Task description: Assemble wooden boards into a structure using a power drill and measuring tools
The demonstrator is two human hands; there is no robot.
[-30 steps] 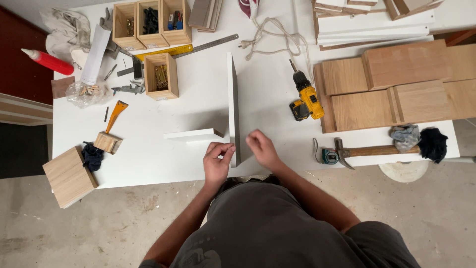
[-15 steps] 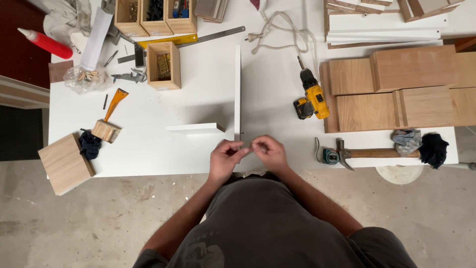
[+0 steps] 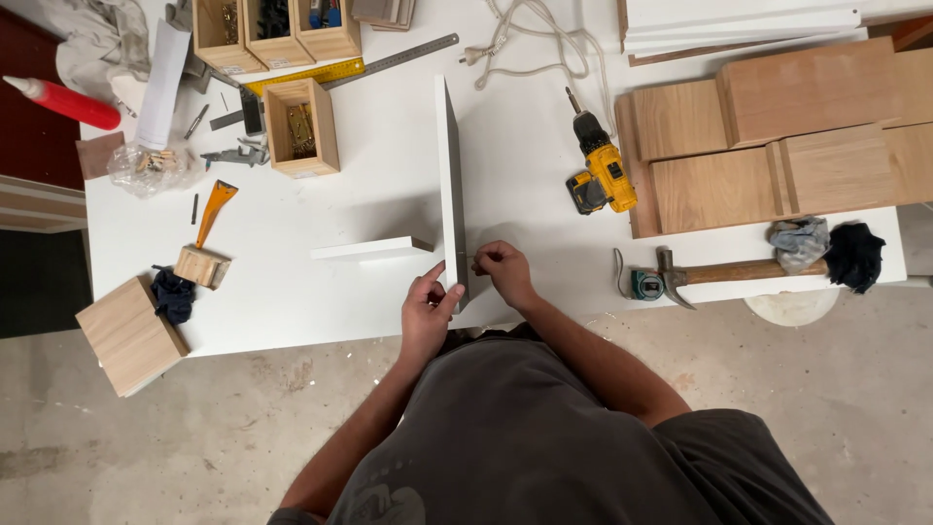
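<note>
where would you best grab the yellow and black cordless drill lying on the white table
Probably by the black handle of the yellow and black cordless drill, coming from above. It lies flat on its side on the white table, bit pointing away from the person, battery end nearest. The wooden panels crowd its right side, so a reach from the left or from above looks freer.
</note>
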